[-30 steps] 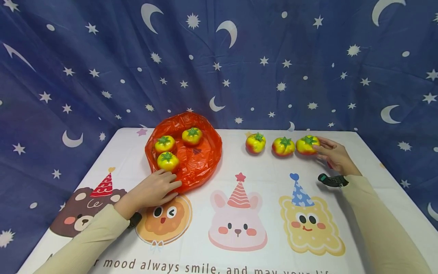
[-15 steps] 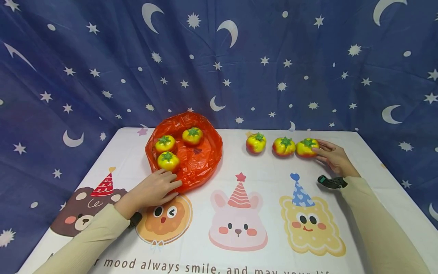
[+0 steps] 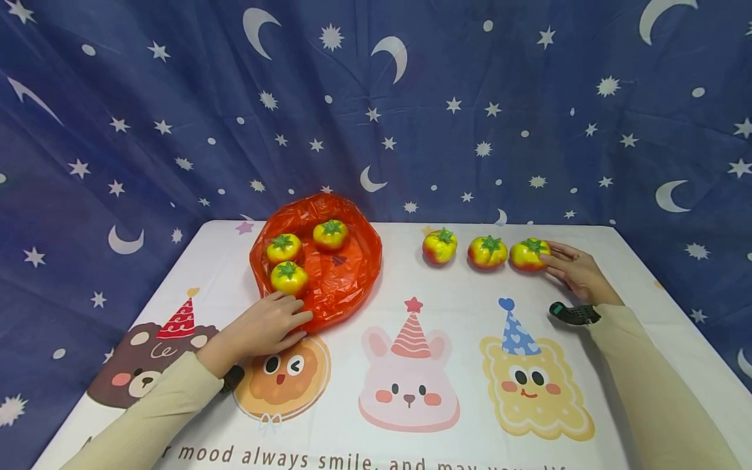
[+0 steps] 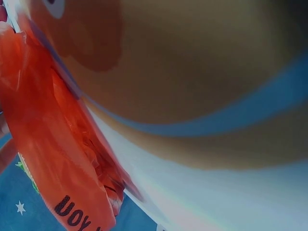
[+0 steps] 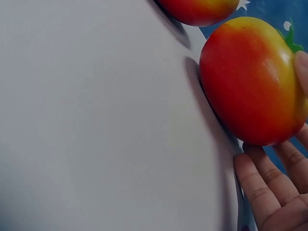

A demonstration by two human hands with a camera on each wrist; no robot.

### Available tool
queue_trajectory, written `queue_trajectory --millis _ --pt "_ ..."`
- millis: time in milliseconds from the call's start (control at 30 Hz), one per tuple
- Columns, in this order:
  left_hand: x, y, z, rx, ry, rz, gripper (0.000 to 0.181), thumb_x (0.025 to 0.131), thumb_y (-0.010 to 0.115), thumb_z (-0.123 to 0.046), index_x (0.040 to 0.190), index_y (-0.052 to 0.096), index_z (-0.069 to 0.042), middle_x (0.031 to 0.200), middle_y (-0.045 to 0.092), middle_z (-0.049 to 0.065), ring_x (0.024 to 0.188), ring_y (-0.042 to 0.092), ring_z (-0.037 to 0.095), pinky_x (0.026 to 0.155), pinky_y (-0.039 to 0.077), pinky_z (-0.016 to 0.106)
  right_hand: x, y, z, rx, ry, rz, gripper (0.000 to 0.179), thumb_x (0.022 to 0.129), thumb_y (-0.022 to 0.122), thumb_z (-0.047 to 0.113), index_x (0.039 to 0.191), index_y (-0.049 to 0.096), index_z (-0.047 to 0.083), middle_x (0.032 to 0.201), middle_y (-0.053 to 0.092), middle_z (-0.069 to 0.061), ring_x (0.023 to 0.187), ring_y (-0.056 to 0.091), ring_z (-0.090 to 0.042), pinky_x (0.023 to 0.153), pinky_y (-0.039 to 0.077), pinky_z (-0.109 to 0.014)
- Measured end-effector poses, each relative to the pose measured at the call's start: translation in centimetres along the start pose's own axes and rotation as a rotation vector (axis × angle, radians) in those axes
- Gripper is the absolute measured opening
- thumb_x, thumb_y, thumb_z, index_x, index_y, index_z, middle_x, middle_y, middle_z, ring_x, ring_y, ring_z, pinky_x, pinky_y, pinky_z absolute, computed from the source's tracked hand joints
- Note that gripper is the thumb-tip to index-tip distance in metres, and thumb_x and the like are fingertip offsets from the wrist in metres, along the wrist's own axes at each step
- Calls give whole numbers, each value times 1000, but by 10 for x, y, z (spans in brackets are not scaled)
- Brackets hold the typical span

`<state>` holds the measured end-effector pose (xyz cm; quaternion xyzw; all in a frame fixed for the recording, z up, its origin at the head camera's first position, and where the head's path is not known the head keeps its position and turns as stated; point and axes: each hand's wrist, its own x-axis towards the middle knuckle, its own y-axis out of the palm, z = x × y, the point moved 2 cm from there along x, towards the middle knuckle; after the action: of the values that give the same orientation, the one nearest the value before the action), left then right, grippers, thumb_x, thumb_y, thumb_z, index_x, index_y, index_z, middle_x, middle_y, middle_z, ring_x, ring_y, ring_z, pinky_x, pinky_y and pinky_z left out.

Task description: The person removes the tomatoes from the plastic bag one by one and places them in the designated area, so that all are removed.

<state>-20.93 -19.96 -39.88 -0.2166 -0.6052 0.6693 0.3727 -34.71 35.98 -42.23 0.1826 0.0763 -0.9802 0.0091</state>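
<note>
My left hand (image 3: 261, 329) is at the near rim of a round, open red plastic bag (image 3: 346, 287), its fingers holding the edge. In the left wrist view the bag's wall (image 4: 57, 125) with dark lettering hides most of the fingers. Three yellow-red toy tomatoes with green leafy tops lie in the bag; the nearest tomato (image 3: 290, 279) is just beyond my fingers. At the right, my right hand (image 3: 578, 274) grips another tomato (image 3: 527, 256) from its right side. In the right wrist view, the thumb is on this tomato (image 5: 250, 82) near its leaves, with several fingers beneath.
Left of the gripped tomato, a second tomato (image 3: 487, 252) and a third tomato (image 3: 439, 247) stand in a row on the white printed tablecloth (image 3: 405, 391). A blue curtain (image 3: 435, 150) with moons and stars hangs right behind the table's far edge.
The right hand and its tomato have come slightly nearer and then a little to the right, leaving a small gap beside the neighbouring tomato. The left hand and the bag have stayed put.
</note>
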Motion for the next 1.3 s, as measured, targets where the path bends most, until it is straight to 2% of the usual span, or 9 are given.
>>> queue_trajectory --millis 267,467,567,667,900,967,1100,1200,1300 --pt "0 -1 -1 9 10 -5 27 80 72 -32 99 63 -16 82 62 0 80 57 18 81 51 37 0 -5 0 63 5 15 97 75 77 29 151 16 17 159 6 -6 79 56 12 80 50 -12" --pt "-1 -1 -1 1 -2 8 27 80 72 -33 100 63 -16 83 63 0 81 57 18 82 51 37 -2 -5 1 59 11 14 97 75 77 31 151 18 20 159 6 -4 113 46 -3 82 50 -13" --pt "-1 0 -1 0 -3 11 27 80 71 -33 100 63 -17 83 63 0 81 57 18 83 51 38 -2 -6 2 65 9 18 95 76 76 30 151 17 22 159 5 -3 135 33 -16 82 50 -14" --pt "-1 0 -1 2 -2 7 27 80 71 -33 100 63 -17 83 63 0 81 57 19 82 51 37 -1 -9 1 52 -4 37 94 79 74 29 151 14 22 159 4 -2 144 18 -25 82 50 -14" --pt "-1 1 -1 0 -1 3 27 80 72 -33 99 63 -17 83 63 0 82 58 19 83 51 38 -3 -18 2 -173 -81 58 89 84 67 37 151 10 24 159 7 -5 145 13 -31 82 48 -9" --pt "-1 1 -1 -1 0 1 27 80 72 -32 100 63 -17 83 63 0 82 58 18 83 51 38 -5 -20 4 -176 -112 72 86 86 65 33 152 10 23 159 7 -6 145 12 -32 86 46 -11" --pt "-1 0 0 -2 0 1 27 80 72 -32 100 63 -17 84 63 0 82 58 19 83 51 38 -9 -24 7 -202 -195 82 79 90 62 26 152 13 21 158 12 -6 143 27 -17 85 44 -9" --pt "-1 0 -1 -3 -2 5 27 80 72 -32 100 63 -17 84 63 0 82 58 19 83 51 38 -13 -28 9 -235 -279 68 74 91 61 23 151 18 21 156 24 1 121 47 7 80 45 -4" --pt "-1 -1 -1 -5 -3 6 27 80 72 -32 100 63 -17 84 63 0 82 58 18 83 51 38 -15 -32 11 -239 -361 57 69 91 61 20 149 25 22 143 43 18 99 53 19 78 45 -3"
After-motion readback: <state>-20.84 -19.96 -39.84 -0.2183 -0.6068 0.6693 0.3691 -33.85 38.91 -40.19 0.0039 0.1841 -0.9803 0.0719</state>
